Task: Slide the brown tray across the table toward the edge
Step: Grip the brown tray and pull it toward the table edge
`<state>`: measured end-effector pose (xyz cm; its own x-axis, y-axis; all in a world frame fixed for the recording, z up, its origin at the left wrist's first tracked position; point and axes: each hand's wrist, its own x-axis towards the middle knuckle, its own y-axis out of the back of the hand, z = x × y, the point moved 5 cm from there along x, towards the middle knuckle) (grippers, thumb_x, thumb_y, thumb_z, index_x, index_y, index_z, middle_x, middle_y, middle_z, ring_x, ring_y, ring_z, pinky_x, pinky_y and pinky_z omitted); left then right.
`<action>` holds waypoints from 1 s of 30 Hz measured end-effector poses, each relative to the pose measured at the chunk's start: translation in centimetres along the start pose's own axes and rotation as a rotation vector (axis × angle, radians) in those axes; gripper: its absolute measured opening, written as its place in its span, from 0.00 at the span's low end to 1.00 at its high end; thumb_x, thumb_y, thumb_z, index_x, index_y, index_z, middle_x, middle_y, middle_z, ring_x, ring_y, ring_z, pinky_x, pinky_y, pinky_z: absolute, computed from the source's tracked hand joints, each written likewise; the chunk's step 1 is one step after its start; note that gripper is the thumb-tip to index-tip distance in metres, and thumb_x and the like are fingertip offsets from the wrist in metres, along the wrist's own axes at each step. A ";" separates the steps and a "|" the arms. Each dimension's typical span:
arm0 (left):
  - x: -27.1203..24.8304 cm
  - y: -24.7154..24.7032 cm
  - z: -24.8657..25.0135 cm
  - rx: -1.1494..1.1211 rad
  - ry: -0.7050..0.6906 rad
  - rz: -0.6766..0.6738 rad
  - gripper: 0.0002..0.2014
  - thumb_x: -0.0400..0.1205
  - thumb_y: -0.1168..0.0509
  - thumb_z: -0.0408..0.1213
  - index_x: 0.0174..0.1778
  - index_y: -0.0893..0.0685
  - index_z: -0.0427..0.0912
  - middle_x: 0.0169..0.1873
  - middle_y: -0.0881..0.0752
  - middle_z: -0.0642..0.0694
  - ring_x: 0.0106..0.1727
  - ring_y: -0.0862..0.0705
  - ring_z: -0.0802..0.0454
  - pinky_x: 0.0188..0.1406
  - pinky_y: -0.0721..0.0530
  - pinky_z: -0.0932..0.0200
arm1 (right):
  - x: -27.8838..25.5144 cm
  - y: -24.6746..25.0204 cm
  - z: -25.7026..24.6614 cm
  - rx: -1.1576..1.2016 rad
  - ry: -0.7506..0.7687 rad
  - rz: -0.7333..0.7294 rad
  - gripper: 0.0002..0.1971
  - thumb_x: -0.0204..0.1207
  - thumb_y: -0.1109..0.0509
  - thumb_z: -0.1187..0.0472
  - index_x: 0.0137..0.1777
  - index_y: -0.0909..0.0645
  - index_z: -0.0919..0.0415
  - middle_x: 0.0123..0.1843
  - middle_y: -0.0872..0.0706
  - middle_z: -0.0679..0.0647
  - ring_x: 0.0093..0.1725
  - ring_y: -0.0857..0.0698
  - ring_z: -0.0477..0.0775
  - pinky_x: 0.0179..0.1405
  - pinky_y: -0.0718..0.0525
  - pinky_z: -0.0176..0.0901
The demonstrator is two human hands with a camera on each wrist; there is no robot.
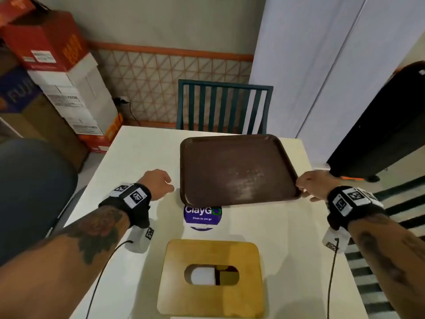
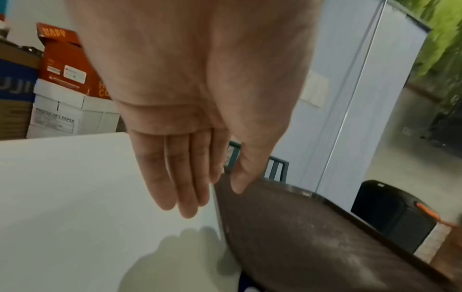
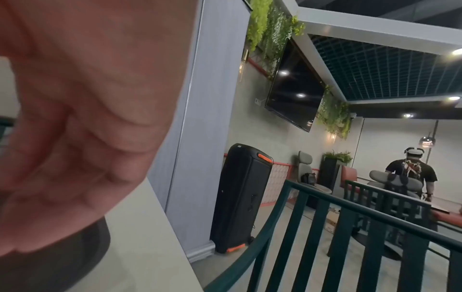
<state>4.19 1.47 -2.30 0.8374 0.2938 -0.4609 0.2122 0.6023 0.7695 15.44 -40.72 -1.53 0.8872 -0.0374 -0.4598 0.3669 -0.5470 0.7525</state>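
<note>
White surface (image 1: pixel 142 157), one brown tray (image 1: pixel 234 171) at its 12 o'clock end, one yellow wooden board (image 1: pixel 207 300) at 6 o'clock, right hand (image 1: pixel 315 184) grip pinching tray's near-right corner, left hand (image 2: pixel 190 110) grip spread, fingers (image 2: pixel 175 177) straight, beside tray's left rim

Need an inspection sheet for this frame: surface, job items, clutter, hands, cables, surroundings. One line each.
Surface: white table, bare at the left.
Job's things: brown tray lies flat at the table's far right, nothing on it, worn pale patch inside.
Clutter: round ClayGo sticker partly under the tray's near edge; wooden board with an oval slot at the near side.
Grippers: right hand grips the tray's near right corner; left hand beside the tray's left rim, fingers straight, holding nothing.
Cables: black cable from the left wrist camera, another from the right.
Surroundings: green slatted chair behind the table, stacked boxes left, black speaker right.
</note>
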 end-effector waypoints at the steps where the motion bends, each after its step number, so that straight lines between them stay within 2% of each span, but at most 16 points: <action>1: 0.7 -0.5 -0.5 -0.046 0.027 -0.013 0.21 0.76 0.29 0.41 0.64 0.18 0.40 0.59 0.11 0.36 0.58 0.11 0.40 0.64 0.15 0.46 | 0.8 -0.4 0.1 -0.004 -0.001 0.007 0.07 0.78 0.35 0.61 0.41 0.16 0.57 0.48 0.10 0.61 0.43 0.09 0.56 0.34 0.14 0.45; 2: 1.2 -0.9 -0.9 -0.117 0.057 -0.034 0.22 0.76 0.28 0.40 0.66 0.20 0.40 0.57 0.10 0.35 0.55 0.10 0.40 0.60 0.13 0.46 | 1.3 -0.7 0.2 -0.021 -0.033 0.019 0.06 0.78 0.35 0.63 0.43 0.16 0.58 0.48 0.10 0.63 0.45 0.10 0.59 0.36 0.12 0.48; 4: 1.6 -1.8 -1.2 -0.272 0.111 -0.081 0.25 0.75 0.27 0.37 0.69 0.24 0.40 0.56 0.11 0.33 0.51 0.09 0.39 0.53 0.10 0.46 | 2.2 -1.6 0.6 -0.067 -0.075 -0.002 0.07 0.75 0.33 0.60 0.51 0.18 0.57 0.50 0.10 0.65 0.50 0.10 0.64 0.47 0.09 0.56; 6: 2.2 -2.4 -1.2 -0.363 0.134 -0.110 0.28 0.75 0.26 0.34 0.70 0.26 0.41 0.57 0.12 0.32 0.50 0.08 0.39 0.51 0.09 0.47 | 3.7 -2.7 1.1 -0.140 -0.080 -0.008 0.17 0.66 0.33 0.52 0.55 0.21 0.53 0.55 0.12 0.64 0.50 0.13 0.63 0.56 0.12 0.58; 7: 2.6 -2.7 -1.2 -0.386 0.134 -0.123 0.28 0.74 0.26 0.34 0.71 0.26 0.42 0.56 0.11 0.32 0.49 0.08 0.39 0.51 0.08 0.46 | 4.1 -3.1 1.2 -0.175 -0.078 -0.001 0.19 0.63 0.34 0.50 0.55 0.22 0.53 0.55 0.14 0.63 0.49 0.15 0.63 0.56 0.15 0.56; 9: 3.0 -3.1 -0.7 -0.404 0.123 -0.150 0.29 0.73 0.25 0.33 0.70 0.25 0.41 0.54 0.10 0.32 0.48 0.07 0.39 0.52 0.08 0.45 | 3.9 -3.6 0.8 -0.209 -0.073 0.030 0.21 0.70 0.32 0.52 0.62 0.21 0.57 0.57 0.16 0.65 0.56 0.16 0.65 0.55 0.21 0.52; 11: 3.4 -3.6 -0.3 -0.393 0.109 -0.144 0.27 0.72 0.24 0.33 0.67 0.23 0.40 0.52 0.09 0.33 0.47 0.07 0.39 0.51 0.08 0.43 | 4.0 -3.7 1.1 -0.209 -0.079 0.087 0.23 0.77 0.33 0.58 0.72 0.25 0.64 0.67 0.18 0.68 0.66 0.19 0.69 0.60 0.24 0.50; 13: 3.7 -3.9 -0.1 -0.352 0.094 -0.117 0.24 0.72 0.24 0.32 0.64 0.21 0.40 0.48 0.09 0.33 0.47 0.07 0.38 0.50 0.07 0.42 | 4.4 -3.5 1.6 -0.178 -0.094 0.189 0.24 0.78 0.33 0.59 0.73 0.26 0.66 0.71 0.21 0.70 0.70 0.22 0.70 0.66 0.24 0.52; 15: 3.9 -4.2 -0.1 -0.322 0.092 -0.093 0.22 0.73 0.25 0.31 0.62 0.21 0.41 0.46 0.08 0.33 0.46 0.07 0.38 0.49 0.07 0.44 | 4.8 -3.1 2.0 -0.155 -0.122 0.259 0.23 0.77 0.34 0.61 0.71 0.24 0.68 0.72 0.22 0.72 0.70 0.23 0.71 0.69 0.25 0.54; 19: 4.2 -4.7 -0.6 -0.307 0.100 -0.063 0.22 0.71 0.26 0.26 0.59 0.22 0.44 0.47 0.09 0.34 0.44 0.07 0.39 0.47 0.06 0.44 | 4.9 -3.4 3.1 -0.128 -0.157 0.269 0.20 0.76 0.36 0.66 0.68 0.21 0.68 0.70 0.20 0.72 0.69 0.22 0.71 0.68 0.24 0.53; 22: 4.7 -4.8 -0.8 -0.326 0.095 -0.030 0.23 0.70 0.26 0.23 0.59 0.20 0.42 0.48 0.10 0.35 0.44 0.08 0.39 0.48 0.07 0.42 | 4.9 -3.7 4.0 -0.088 -0.162 0.299 0.22 0.74 0.37 0.71 0.69 0.20 0.65 0.70 0.20 0.71 0.71 0.23 0.70 0.71 0.24 0.54; 25: 5.3 -4.7 -0.8 -0.374 0.110 0.014 0.20 0.71 0.27 0.22 0.57 0.18 0.38 0.46 0.09 0.33 0.43 0.08 0.39 0.49 0.07 0.43 | 4.5 -4.2 4.9 -0.062 -0.154 0.320 0.21 0.74 0.37 0.72 0.67 0.18 0.64 0.68 0.18 0.70 0.68 0.22 0.70 0.68 0.24 0.54; 27: 5.7 -4.6 -0.9 -0.409 0.112 0.041 0.18 0.72 0.28 0.21 0.56 0.17 0.37 0.45 0.08 0.31 0.42 0.08 0.36 0.50 0.07 0.42 | 4.1 -4.7 5.2 -0.036 -0.156 0.321 0.18 0.74 0.34 0.69 0.64 0.17 0.65 0.64 0.16 0.70 0.64 0.19 0.70 0.64 0.22 0.52; 30: 6.5 -4.1 -0.9 -0.446 0.111 0.098 0.15 0.74 0.30 0.21 0.55 0.15 0.35 0.46 0.09 0.30 0.43 0.08 0.33 0.51 0.08 0.40 | 3.5 -5.2 5.4 0.041 -0.161 0.331 0.14 0.75 0.32 0.67 0.60 0.16 0.68 0.56 0.14 0.69 0.52 0.20 0.66 0.55 0.23 0.48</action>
<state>8.31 1.62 -8.89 0.7787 0.4282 -0.4587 -0.1227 0.8208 0.5579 15.16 -42.51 -9.65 0.8994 -0.3472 -0.2657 0.0534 -0.5158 0.8550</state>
